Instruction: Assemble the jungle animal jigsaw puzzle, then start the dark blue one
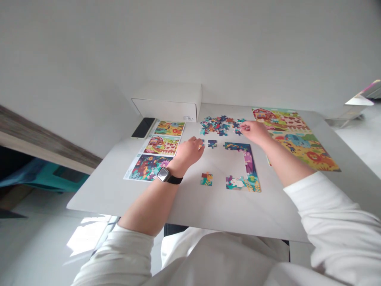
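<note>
My left hand (190, 151), a black-strapped watch on its wrist, rests on the table with curled fingers. A puzzle piece shows partly at its fingertips, and a loose dark blue piece (212, 143) lies just to the right. My right hand (255, 132) is pinched at the right edge of a heap of puzzle pieces (218, 125); what is between its fingertips is too small to make out. Below the hands, joined pieces form a partial puzzle border (250, 159) along the top, right and bottom. A separate piece with orange leaves (206, 178) lies to its left.
A white box (166, 105) stands at the back against the wall, with a phone (143, 128) in front of it. A picture sheet (160, 145) lies on the left. Two colourful farm and animal pictures (297, 139) lie on the right of the white table (190, 208).
</note>
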`<move>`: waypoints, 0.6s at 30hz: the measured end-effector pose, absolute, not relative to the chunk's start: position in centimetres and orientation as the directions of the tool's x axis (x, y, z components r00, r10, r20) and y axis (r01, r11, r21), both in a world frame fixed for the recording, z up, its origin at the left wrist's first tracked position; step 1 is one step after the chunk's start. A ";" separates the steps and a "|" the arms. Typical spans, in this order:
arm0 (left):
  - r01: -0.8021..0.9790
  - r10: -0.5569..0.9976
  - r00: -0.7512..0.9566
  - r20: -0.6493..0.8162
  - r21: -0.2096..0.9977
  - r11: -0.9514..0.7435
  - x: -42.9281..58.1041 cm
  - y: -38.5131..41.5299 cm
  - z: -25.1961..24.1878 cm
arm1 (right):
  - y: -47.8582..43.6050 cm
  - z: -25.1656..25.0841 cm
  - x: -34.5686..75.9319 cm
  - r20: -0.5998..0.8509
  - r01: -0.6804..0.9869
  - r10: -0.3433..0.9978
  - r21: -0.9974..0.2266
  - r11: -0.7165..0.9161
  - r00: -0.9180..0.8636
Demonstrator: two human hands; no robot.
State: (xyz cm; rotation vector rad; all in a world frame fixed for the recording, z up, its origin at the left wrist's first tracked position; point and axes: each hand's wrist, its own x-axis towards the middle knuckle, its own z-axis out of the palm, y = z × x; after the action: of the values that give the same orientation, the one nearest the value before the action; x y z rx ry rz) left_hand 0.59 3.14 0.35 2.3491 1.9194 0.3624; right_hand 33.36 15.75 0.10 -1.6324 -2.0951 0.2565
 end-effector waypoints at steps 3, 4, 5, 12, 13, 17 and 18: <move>0.953 0.979 0.196 0.063 0.223 -0.205 0.9 3.0 0.6 | 18.0 0.4 30.5 0.134 0.923 0.977 -0.327 0.203 -0.168; 0.952 0.978 0.204 0.047 0.225 -0.209 0.9 2.9 0.6 | 18.7 0.3 29.7 0.102 0.935 0.981 -0.303 0.187 -0.164; 0.950 0.977 0.211 0.035 0.227 -0.213 1.0 2.9 0.7 | 19.2 0.2 28.9 0.079 0.943 0.984 -0.283 0.175 -0.159; 0.951 0.976 0.219 0.006 0.223 -0.215 1.2 2.5 1.3 | 22.5 -0.9 26.6 -0.004 0.974 0.990 -0.179 0.139 -0.142; 0.951 0.975 0.221 0.009 0.221 -0.217 1.2 2.5 1.3 | 22.9 -1.0 26.6 -0.010 0.974 0.989 -0.175 0.144 -0.148; 0.950 0.973 0.231 0.026 0.211 -0.232 1.1 2.5 1.1 | 23.9 -1.2 26.9 -0.028 0.965 0.987 -0.217 0.150 -0.160; 0.949 0.972 0.234 0.030 0.212 -0.235 1.1 2.5 1.0 | 24.1 -1.2 27.0 -0.030 0.961 0.988 -0.236 0.142 -0.153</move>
State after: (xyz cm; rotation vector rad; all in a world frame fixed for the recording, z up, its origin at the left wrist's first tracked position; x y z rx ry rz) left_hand 1.12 2.51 0.95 2.3466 1.8422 0.2329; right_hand 26.96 24.05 -1.20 -1.9529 -2.2700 0.3011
